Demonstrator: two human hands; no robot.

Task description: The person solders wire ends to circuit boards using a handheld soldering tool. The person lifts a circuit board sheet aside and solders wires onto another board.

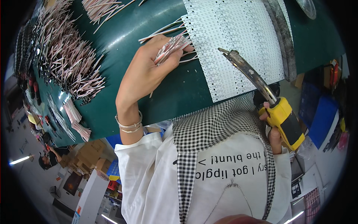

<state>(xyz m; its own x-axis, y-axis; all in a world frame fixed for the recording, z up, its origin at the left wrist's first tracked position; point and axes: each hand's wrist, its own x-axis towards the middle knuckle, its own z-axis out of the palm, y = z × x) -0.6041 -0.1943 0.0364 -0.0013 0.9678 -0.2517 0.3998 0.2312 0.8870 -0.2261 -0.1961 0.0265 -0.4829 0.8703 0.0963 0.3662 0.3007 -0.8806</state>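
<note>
My left hand (143, 69) is closed around a bundle of short pink-and-white wires (172, 48). Its fingertips are at the left edge of a white panel of circuit boards (235, 41), where several wires (164, 30) stick out to the left. My right hand (275, 138) grips a yellow-and-black soldering gun (286, 121), most of its fingers hidden behind the handle. The gun's long metal barrel slants up and left, with its tip over the panel; whether it touches cannot be told.
A large heap of similar wires (67, 52) covers the left of the green table (149, 104). More wires (100, 9) lie at the back, and a tied bundle (76, 121) near the front left. A dark metal bar (283, 41) lies along the panel's right side. Blue bins (317, 115) stand off the table's right.
</note>
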